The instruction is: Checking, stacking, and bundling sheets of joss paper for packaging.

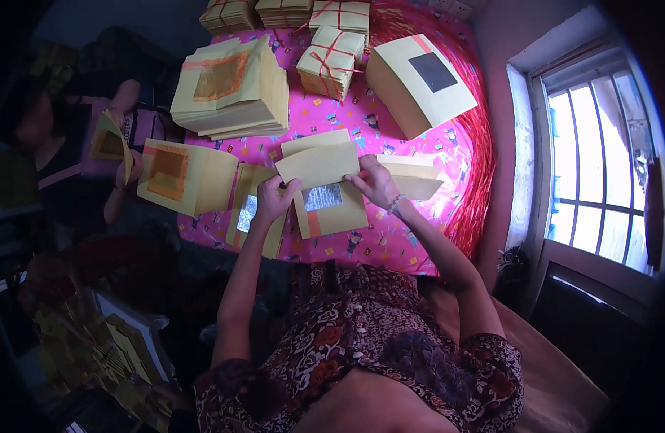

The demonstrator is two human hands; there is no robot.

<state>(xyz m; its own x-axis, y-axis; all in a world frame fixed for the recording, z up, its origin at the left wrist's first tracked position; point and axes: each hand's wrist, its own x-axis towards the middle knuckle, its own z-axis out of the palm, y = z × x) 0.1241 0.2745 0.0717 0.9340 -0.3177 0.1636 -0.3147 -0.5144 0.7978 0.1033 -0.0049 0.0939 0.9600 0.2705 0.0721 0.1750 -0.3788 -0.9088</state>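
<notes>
Both my hands are on a pale yellow sheet of joss paper [318, 164], bent across so its upper part folds over toward me. Below the fold shows a panel with a silver foil rectangle [323, 197] and a pinkish band. My left hand [276, 200] pinches the sheet's left edge, thumb and fingers closed. My right hand [376, 184] presses the right end of the fold with closed fingers. Beside my left hand lies another silver-marked sheet [269, 238]. Several folded papers [412, 177] lie just right of my right hand.
A tall paper stack [239, 108] with an orange square stands far left, another stack [426, 115] far right. Bundles tied with red string [331, 61] sit behind. Red strands [484, 166] line the pink tablecloth's [368, 249] right edge. A co-worker's hand [134, 167] holds papers at left.
</notes>
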